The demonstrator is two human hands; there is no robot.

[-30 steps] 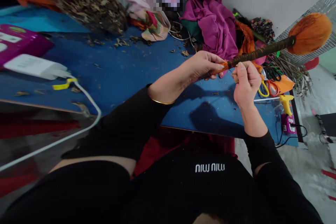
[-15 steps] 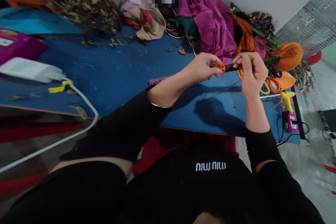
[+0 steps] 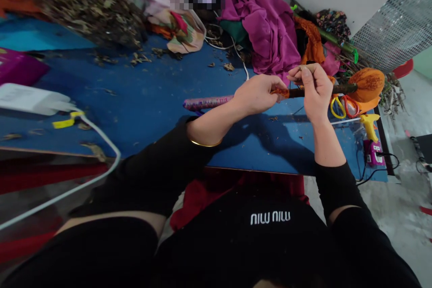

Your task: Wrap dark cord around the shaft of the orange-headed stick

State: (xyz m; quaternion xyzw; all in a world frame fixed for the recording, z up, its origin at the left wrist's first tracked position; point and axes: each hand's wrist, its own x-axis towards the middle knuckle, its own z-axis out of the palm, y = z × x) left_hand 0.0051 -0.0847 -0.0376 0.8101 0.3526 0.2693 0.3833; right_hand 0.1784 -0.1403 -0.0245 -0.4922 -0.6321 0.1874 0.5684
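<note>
Near the far right of the table, my left hand (image 3: pixel 259 93) is closed, pinching a bit of orange cloth (image 3: pixel 282 93) at the left end of a dark brown stick (image 3: pixel 340 89). A rounded bundle of orange cloth (image 3: pixel 367 84) caps the stick's other end. My right hand (image 3: pixel 316 92) is closed over the middle of the stick. Its thumb and forefinger press together just above the stick on something too small to make out. Partly behind my left wrist lies a speckled purple-pink rod-shaped thing (image 3: pixel 205 102) on the blue table (image 3: pixel 148 94).
A yellow glue gun (image 3: pixel 370 126) and scissors with yellow and red handles (image 3: pixel 338 107) lie at the right. Magenta cloth (image 3: pixel 266 22) is heaped behind my hands. Dried leaves (image 3: pixel 91 13) pile up back left. A white power strip (image 3: pixel 30 99) trails its cable across the near left edge.
My right hand has shifted slightly left along the stick, its fingertips now lifted above it. The stick's orange bundle sits slightly lower. More of the purple rod shows. The view has turned slightly.
</note>
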